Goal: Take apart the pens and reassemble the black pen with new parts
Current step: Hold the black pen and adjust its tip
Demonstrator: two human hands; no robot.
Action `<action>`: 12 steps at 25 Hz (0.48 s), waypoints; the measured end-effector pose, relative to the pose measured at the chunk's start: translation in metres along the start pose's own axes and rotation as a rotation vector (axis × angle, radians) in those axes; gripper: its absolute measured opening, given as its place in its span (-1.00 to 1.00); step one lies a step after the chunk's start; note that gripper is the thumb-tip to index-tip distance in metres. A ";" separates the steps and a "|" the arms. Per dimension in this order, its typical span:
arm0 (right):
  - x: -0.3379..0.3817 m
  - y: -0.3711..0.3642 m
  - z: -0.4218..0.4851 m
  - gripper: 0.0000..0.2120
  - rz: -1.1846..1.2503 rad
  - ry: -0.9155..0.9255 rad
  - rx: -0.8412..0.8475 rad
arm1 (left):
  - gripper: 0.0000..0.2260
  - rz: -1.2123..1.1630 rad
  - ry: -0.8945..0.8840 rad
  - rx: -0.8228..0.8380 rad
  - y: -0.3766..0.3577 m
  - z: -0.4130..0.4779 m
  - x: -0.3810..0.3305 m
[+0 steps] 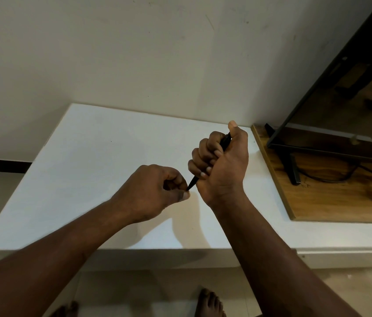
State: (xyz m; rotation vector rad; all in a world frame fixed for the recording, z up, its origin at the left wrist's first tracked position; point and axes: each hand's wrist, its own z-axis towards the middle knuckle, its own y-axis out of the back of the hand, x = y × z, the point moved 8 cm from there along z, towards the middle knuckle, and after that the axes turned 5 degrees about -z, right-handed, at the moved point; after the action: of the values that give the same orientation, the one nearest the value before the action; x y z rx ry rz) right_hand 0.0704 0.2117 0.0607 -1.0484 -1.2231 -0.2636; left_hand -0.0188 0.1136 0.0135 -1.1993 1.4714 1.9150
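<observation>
A black pen (225,141) is clenched in the fist of my right hand (222,163), held above the white table (84,170). Its upper end shows beside my thumb, and its tapered tip (192,183) pokes out below my little finger, pointing down-left. My left hand (155,193) is closed with thumb and forefinger pinched at that tip. The fingers hide whatever small part sits between them, and most of the barrel is covered by my right fist. No other pens or loose parts are visible on the table.
A wooden board (331,193) lies on the table's right end, carrying a black screen (331,88) on a stand with a cable. A pale wall rises behind the table. My bare feet (210,303) show on the floor below the front edge.
</observation>
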 end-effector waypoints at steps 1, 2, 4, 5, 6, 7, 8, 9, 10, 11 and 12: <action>0.000 0.000 0.001 -0.45 0.005 0.000 0.002 | -0.89 -0.001 -0.001 0.000 0.000 0.000 0.000; 0.000 0.000 0.001 -0.45 0.011 0.000 0.004 | -0.90 -0.003 -0.002 -0.001 -0.001 0.000 0.000; 0.000 0.001 0.001 -0.44 0.024 0.000 0.000 | -0.91 -0.015 0.003 -0.003 0.000 0.001 0.002; 0.001 0.001 0.001 -0.43 0.030 0.001 -0.004 | -0.91 -0.018 0.006 -0.004 0.000 0.002 0.003; 0.001 0.002 0.001 -0.43 0.034 0.004 -0.008 | -0.91 -0.020 0.008 -0.006 0.000 0.002 0.004; 0.001 0.002 0.001 -0.43 0.035 0.004 -0.011 | -0.91 -0.022 0.010 -0.007 0.000 0.002 0.005; 0.001 0.002 0.001 -0.43 0.035 0.004 -0.014 | -0.91 -0.025 0.013 -0.005 -0.001 0.002 0.006; 0.001 0.003 0.001 -0.44 0.035 0.002 -0.016 | -0.91 -0.028 0.015 -0.003 -0.001 0.002 0.006; 0.001 0.003 0.001 -0.45 0.035 0.002 -0.019 | -0.91 -0.031 0.017 0.001 -0.002 0.003 0.007; 0.001 0.003 0.001 -0.45 0.036 0.003 -0.021 | -0.91 -0.032 0.016 0.003 -0.002 0.003 0.007; 0.001 0.003 0.001 -0.45 0.040 0.005 -0.021 | -0.91 -0.033 0.016 0.003 -0.002 0.003 0.008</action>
State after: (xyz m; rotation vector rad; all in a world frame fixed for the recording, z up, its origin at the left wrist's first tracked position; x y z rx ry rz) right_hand 0.0721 0.2142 0.0600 -1.0889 -1.1957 -0.2483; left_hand -0.0220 0.1156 0.0061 -1.2326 1.4526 1.8849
